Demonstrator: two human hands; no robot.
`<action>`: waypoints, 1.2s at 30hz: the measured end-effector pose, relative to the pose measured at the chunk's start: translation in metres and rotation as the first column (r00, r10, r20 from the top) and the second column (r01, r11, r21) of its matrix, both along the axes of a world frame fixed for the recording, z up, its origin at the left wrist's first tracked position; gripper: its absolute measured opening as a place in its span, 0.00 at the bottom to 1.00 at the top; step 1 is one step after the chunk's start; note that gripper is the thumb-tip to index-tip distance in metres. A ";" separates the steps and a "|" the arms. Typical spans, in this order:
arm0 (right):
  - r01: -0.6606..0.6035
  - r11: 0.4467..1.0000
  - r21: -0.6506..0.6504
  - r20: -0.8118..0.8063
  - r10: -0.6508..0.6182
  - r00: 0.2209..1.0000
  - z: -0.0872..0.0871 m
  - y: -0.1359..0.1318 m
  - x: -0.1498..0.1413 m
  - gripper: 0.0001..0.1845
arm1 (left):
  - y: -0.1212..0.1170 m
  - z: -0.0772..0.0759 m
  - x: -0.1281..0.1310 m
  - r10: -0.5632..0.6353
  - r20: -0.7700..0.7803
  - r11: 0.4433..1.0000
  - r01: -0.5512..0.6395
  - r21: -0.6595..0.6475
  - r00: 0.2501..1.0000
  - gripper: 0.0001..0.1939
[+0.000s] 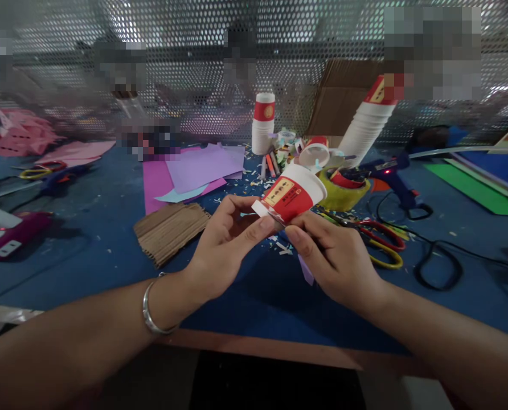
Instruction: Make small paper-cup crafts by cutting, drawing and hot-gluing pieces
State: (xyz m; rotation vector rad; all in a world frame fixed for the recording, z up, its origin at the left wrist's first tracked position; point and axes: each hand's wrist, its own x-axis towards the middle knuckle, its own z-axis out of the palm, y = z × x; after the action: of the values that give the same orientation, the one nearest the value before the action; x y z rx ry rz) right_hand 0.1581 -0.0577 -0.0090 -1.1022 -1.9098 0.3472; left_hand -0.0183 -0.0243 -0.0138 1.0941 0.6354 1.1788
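Red-and-white, the paper cup (294, 193) is tilting over the table (245, 307), your left hand (220, 247) pinching its base, your right hand (339, 265) pressing thumb and finger together beside its wall. Light and easily dented, it's probably offering firmest hold at the base.

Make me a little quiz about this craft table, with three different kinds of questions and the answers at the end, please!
1. True or false: the silver bracelet is closer to the left hand than to the right hand.
2. What colours are the handles of the scissors beside the right hand?
A. Blue and green
B. Red and yellow
C. Black and white
3. Fill in the missing word: both hands hold a red and white paper ____ above the blue table.

Key: 1. True. 2. B. 3. cup
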 end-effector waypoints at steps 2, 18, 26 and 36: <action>0.004 1.000 0.002 0.012 -0.004 1.000 -0.001 0.000 0.001 0.15 | 0.000 -0.001 0.000 0.004 -0.036 1.000 -0.003 0.019 0.999 0.17; -0.001 0.999 0.042 0.003 0.001 1.000 0.000 -0.003 0.001 0.17 | -0.007 -0.003 0.005 0.052 -0.051 0.995 -0.047 0.089 0.997 0.17; -0.002 1.000 0.028 -0.020 0.002 1.000 0.001 -0.004 0.001 0.17 | -0.006 -0.004 0.007 0.102 -0.086 0.974 -0.082 0.210 0.991 0.16; -0.016 1.000 0.011 0.002 0.016 1.000 0.000 -0.002 0.005 0.19 | -0.005 -0.003 0.006 0.101 -0.099 0.970 -0.076 0.230 0.990 0.17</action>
State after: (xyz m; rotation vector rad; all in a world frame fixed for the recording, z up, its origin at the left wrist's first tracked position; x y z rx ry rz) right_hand 0.1632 -0.0600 -0.0091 -1.0810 -1.9204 0.3438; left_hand -0.0126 -0.0289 -0.0173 1.3422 0.6518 1.2973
